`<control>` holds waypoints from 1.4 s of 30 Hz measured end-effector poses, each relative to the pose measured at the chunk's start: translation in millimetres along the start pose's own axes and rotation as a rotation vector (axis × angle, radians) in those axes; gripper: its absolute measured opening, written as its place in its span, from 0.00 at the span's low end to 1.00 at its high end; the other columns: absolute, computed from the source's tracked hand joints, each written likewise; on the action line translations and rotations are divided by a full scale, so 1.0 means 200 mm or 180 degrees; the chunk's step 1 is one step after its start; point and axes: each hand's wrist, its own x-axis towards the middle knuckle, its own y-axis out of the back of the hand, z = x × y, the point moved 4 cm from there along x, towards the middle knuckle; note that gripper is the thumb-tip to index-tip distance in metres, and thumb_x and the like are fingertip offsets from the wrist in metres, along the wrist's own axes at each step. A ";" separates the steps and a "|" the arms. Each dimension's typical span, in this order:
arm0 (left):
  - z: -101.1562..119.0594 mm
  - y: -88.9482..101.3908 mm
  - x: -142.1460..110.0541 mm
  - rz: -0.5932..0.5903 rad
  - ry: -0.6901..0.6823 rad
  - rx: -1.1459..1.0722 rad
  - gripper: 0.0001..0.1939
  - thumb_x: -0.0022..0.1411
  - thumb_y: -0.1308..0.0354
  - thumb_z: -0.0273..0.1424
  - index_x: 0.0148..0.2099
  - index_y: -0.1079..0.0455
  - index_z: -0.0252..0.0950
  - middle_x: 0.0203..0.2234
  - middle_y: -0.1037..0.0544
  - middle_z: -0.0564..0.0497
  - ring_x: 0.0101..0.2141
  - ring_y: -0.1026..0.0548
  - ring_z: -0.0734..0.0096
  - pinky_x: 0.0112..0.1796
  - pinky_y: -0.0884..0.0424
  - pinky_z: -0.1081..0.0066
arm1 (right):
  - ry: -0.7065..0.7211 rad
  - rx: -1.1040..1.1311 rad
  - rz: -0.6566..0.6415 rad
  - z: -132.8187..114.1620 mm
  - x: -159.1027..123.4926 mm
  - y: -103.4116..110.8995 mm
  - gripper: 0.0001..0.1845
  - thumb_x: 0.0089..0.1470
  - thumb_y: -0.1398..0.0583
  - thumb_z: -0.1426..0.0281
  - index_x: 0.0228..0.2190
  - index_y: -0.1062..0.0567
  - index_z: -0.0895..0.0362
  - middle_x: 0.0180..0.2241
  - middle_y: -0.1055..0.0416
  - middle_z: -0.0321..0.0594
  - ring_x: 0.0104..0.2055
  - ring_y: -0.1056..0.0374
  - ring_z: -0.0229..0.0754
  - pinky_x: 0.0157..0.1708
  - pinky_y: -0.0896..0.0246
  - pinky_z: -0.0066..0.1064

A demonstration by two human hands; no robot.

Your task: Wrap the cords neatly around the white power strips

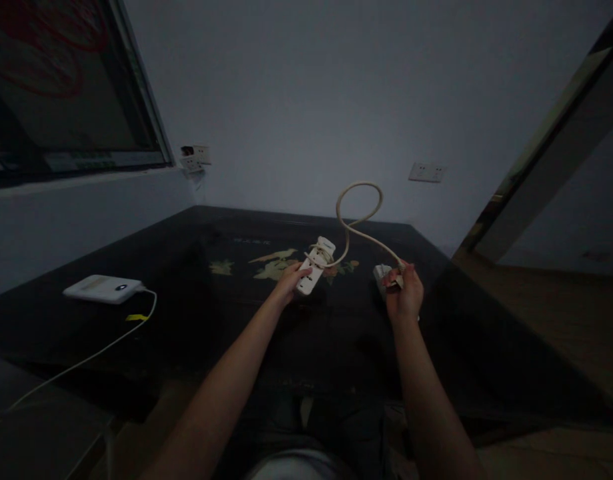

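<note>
My left hand (288, 280) is closed on the lower end of a white power strip (311, 275), which is tilted above the dark table. Part of the strip's cream cord (360, 184) is wound round its upper end. From there the cord rises in a loop and runs down to my right hand (405, 291), whose fingers are closed round its plug end (398, 280). The plug is mostly hidden by the fingers. Just behind that hand, a second white object (381, 273) sits on the table, partly covered, and I cannot make out its kind.
On the left of the black table (196, 333) lies a white box-shaped device (104, 288) with a white cable (96, 353) trailing off the near edge. A yellow tag (136, 318) is beside it. Wall sockets (427, 173) are behind the table, and a window (71, 87) is at left.
</note>
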 end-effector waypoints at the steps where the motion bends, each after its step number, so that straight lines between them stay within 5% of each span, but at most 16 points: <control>1: -0.01 -0.02 -0.01 -0.0163 0.0091 0.0138 0.13 0.48 0.37 0.24 0.39 0.26 0.30 0.23 0.23 0.48 0.19 0.28 0.75 0.21 0.37 0.77 | -0.0015 0.0052 -0.0021 0.00 0.00 0.00 0.20 0.46 0.35 0.54 0.32 0.28 0.57 0.16 0.39 0.26 0.17 0.43 0.30 0.20 0.45 0.25; 9: -0.02 -0.13 -0.18 -0.2148 0.0696 0.1268 0.20 0.47 0.34 0.31 0.44 0.25 0.32 0.30 0.21 0.47 0.23 0.27 0.76 0.23 0.38 0.78 | -0.0033 0.0073 0.0097 0.00 0.01 0.01 0.21 0.45 0.35 0.53 0.33 0.29 0.56 0.17 0.38 0.25 0.18 0.41 0.30 0.20 0.44 0.24; 14: 0.00 -0.16 -0.25 -0.2617 0.0791 0.1591 0.25 0.45 0.32 0.33 0.48 0.26 0.35 0.34 0.20 0.47 0.25 0.26 0.75 0.24 0.36 0.78 | 0.0014 -0.0284 0.0472 0.03 0.02 0.06 0.21 0.46 0.36 0.53 0.32 0.29 0.57 0.19 0.32 0.27 0.21 0.35 0.31 0.25 0.37 0.26; 18: 0.05 -0.17 -0.28 -0.2624 0.0672 0.1425 0.23 0.45 0.32 0.32 0.46 0.24 0.36 0.34 0.20 0.46 0.27 0.25 0.72 0.26 0.33 0.76 | 0.0000 -0.0544 0.0488 0.06 0.02 0.08 0.22 0.47 0.38 0.50 0.31 0.28 0.58 0.20 0.27 0.32 0.24 0.30 0.35 0.31 0.34 0.30; 27: 0.10 -0.16 -0.29 -0.2641 0.0606 0.0957 0.23 0.43 0.32 0.29 0.45 0.24 0.34 0.35 0.20 0.43 0.29 0.23 0.68 0.28 0.30 0.74 | -0.0656 -0.1057 0.0394 0.10 0.02 0.08 0.24 0.46 0.39 0.49 0.27 0.25 0.59 0.17 0.29 0.33 0.17 0.36 0.34 0.20 0.43 0.26; 32: 0.12 -0.14 -0.27 -0.2259 0.0501 0.0113 0.28 0.39 0.31 0.30 0.46 0.26 0.30 0.34 0.21 0.41 0.29 0.23 0.64 0.30 0.27 0.68 | -0.1142 -0.0525 -0.0263 0.17 -0.02 0.01 0.17 0.41 0.33 0.58 0.28 0.25 0.58 0.25 0.25 0.34 0.26 0.29 0.37 0.26 0.36 0.27; 36: 0.14 -0.13 -0.24 -0.1901 0.0225 -0.0275 0.28 0.40 0.31 0.30 0.47 0.28 0.29 0.36 0.21 0.39 0.29 0.23 0.63 0.31 0.26 0.66 | -0.1628 -0.0389 -0.0912 0.19 -0.11 -0.09 0.17 0.44 0.33 0.59 0.33 0.26 0.57 0.23 0.26 0.35 0.23 0.29 0.39 0.23 0.35 0.28; 42: 0.15 -0.12 -0.18 -0.1396 -0.0080 -0.0387 0.25 0.43 0.31 0.31 0.46 0.28 0.29 0.35 0.21 0.41 0.27 0.23 0.64 0.30 0.27 0.67 | -0.2012 -0.0253 -0.1065 0.18 -0.14 -0.11 0.18 0.52 0.40 0.55 0.36 0.30 0.56 0.21 0.28 0.33 0.13 0.40 0.32 0.17 0.41 0.26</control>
